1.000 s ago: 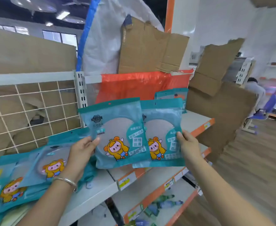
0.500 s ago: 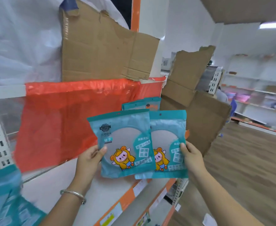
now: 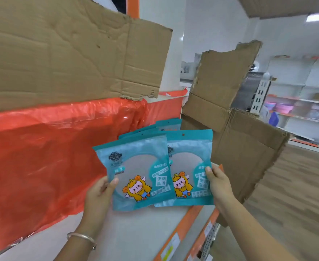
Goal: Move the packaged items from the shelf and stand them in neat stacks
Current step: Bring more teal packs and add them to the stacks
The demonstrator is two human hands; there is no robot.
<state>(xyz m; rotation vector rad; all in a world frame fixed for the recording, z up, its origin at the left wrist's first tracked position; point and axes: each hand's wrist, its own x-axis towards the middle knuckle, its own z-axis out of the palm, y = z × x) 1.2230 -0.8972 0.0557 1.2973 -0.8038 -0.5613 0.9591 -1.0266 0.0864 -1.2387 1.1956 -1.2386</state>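
Note:
Two teal packets with a cartoon figure are held upright just above the white shelf. My left hand pinches the left edge of the front packet, thumb on its face. My right hand pinches the right edge of the second packet, which sits partly behind the first. Behind them a short row of the same teal packets stands upright at the shelf's back, mostly hidden by the held ones.
A red plastic sheet hangs along the shelf back on the left. Cardboard sheets stand above it and at the shelf's right end. The shelf has an orange front edge. Wood floor lies to the right.
The view has swung right along the shelf. Both hands have carried the two packets rightward, toward the standing row of packets; the pile of packets on the left has left the view.

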